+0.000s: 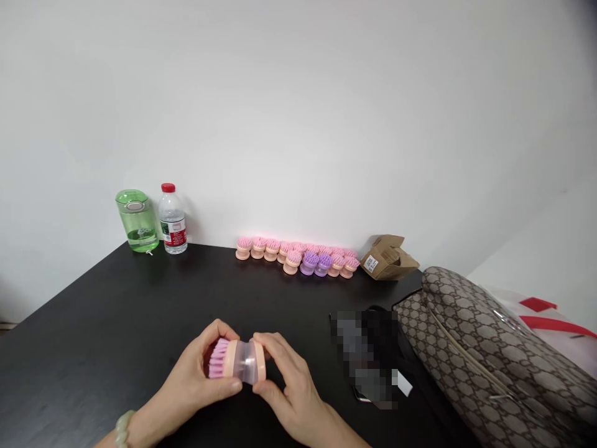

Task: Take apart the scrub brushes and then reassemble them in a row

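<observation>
On the black desk [116,311], a row of small brushes [296,256] stands far from the hands, and a patterned bag [485,354] lies at the right. The left hand [189,370] and the right hand [291,379] firmly grasp a pink brush [242,362] near the front of the desk. Its smooth, clear body could slip if the grip becomes loose.

The person wears a bracelet of big, round, pale green beads [122,429] on the wrist of the bare left hand [191,379].
</observation>
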Available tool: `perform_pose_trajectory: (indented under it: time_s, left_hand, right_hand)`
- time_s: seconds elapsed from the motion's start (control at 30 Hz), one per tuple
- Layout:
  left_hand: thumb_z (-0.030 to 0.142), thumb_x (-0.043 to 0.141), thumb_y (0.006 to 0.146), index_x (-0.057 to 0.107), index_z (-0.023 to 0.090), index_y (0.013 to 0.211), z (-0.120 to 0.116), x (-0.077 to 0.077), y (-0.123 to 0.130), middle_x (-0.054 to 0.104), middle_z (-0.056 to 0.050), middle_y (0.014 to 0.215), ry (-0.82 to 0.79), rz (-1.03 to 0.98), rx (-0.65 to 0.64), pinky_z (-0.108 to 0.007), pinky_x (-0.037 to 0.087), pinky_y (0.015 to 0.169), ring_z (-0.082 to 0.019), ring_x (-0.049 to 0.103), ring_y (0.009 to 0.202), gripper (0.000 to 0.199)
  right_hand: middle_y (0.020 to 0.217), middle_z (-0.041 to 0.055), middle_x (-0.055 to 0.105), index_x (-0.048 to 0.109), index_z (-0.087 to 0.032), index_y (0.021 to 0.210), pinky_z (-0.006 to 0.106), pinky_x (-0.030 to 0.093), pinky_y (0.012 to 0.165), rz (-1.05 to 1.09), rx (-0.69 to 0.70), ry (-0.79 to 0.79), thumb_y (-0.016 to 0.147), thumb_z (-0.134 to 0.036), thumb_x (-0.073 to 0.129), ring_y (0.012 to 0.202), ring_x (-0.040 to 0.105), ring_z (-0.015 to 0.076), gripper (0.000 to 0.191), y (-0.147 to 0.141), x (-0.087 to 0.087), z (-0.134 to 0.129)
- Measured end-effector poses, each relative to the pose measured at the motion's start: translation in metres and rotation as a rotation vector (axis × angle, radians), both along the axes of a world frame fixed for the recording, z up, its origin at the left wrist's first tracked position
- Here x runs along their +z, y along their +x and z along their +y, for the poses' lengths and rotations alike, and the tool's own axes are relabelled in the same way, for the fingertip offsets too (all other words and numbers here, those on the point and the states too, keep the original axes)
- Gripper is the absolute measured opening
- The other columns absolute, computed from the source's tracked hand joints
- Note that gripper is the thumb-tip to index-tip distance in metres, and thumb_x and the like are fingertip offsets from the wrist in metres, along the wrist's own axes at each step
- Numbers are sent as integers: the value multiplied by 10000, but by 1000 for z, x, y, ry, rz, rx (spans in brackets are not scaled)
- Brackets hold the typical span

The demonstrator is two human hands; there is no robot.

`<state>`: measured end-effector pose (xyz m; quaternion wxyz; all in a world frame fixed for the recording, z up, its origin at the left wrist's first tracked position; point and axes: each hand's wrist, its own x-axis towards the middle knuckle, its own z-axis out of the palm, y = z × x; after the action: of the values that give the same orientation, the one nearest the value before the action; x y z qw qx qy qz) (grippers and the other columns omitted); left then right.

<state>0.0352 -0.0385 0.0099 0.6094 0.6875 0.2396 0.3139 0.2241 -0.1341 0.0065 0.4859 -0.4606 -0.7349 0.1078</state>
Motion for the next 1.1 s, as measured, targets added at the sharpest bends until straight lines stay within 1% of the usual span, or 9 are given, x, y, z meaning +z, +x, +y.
perform_pose_trajectory:
  time_s: [0.13, 0.23, 0.33, 0.43, 0.6, 0.73, 0.87, 0.97, 1.1]
  left_hand:
    - [538, 790, 703, 569, 195, 861, -5, 6, 1, 550, 26, 722, -131, -3, -14, -219, 384, 573, -118, 443, 619, 438]
    - [586, 697, 798, 552, 186, 825, -10, 6, 4, 563, 17, 670, -299, -19, -91, -229, 429, 557, -123, 495, 590, 426]
    - [637, 618, 847, 534, 179, 782, -13, 4, 6, 548, 18, 606, -437, -20, -116, -204, 406, 483, -110, 509, 518, 470]
    - [673, 613, 833, 556, 167, 787, -15, 0, 8, 578, 4, 604, -520, -13, -135, -187, 393, 445, -102, 529, 479, 511]
    - [732, 615, 786, 612, 151, 792, -14, -2, 7, 550, 12, 515, -643, 22, -145, -192, 395, 415, -116, 535, 439, 581]
    - [699, 630, 802, 625, 149, 795, -12, 1, 6, 589, -8, 564, -628, -51, -124, -214, 449, 496, -124, 554, 515, 550]
    - [659, 632, 833, 612, 155, 816, -9, 5, 5, 609, -14, 639, -571, -118, -106, -228, 464, 551, -120, 547, 560, 505]
    - [641, 608, 862, 598, 152, 816, -9, 5, 5, 593, -16, 668, -533, -123, -143, -234, 464, 561, -122, 547, 583, 492]
    - [606, 610, 880, 576, 155, 800, -10, 6, 6, 568, -10, 697, -484, -72, -158, -237, 468, 577, -128, 555, 620, 459]
  right_hand:
    - [1185, 125, 621, 478, -220, 1364, 390, 548, 912, -14, 42, 63, 1000, -468, 489, 1048, 615, 242, 440, 0, 2, 2]
    - [1202, 124, 608, 484, -250, 1350, 417, 559, 883, -70, 35, 175, 993, -256, 521, 1044, 606, 240, 359, -1, 4, 3]
    - [1220, 110, 599, 530, -274, 1288, 413, 574, 848, -120, 20, 273, 924, -36, 481, 1020, 609, 218, 438, -2, 6, 2]
    - [1243, 107, 586, 570, -266, 1212, 414, 580, 860, -147, 33, 339, 865, 43, 471, 1064, 606, 223, 476, -2, 6, 1]
    - [1232, 114, 586, 591, -255, 1173, 446, 594, 858, -176, 27, 443, 898, 1, 475, 1141, 580, 260, 394, -2, 2, 0]
    - [1185, 105, 615, 533, -288, 1269, 470, 586, 849, -147, -84, 431, 885, 11, 470, 1057, 633, 241, 491, -1, 3, 0]
    - [1137, 133, 629, 508, -236, 1323, 488, 577, 831, -79, -100, 341, 935, -232, 594, 1009, 633, 273, 397, -1, 4, 1]
    - [1098, 142, 646, 527, -200, 1313, 467, 580, 833, -78, -84, 272, 962, -408, 582, 1000, 630, 278, 412, -2, 4, 2]
    - [1089, 144, 656, 504, -189, 1327, 447, 586, 832, -70, -45, 237, 978, -485, 526, 997, 633, 270, 459, -3, 3, 2]
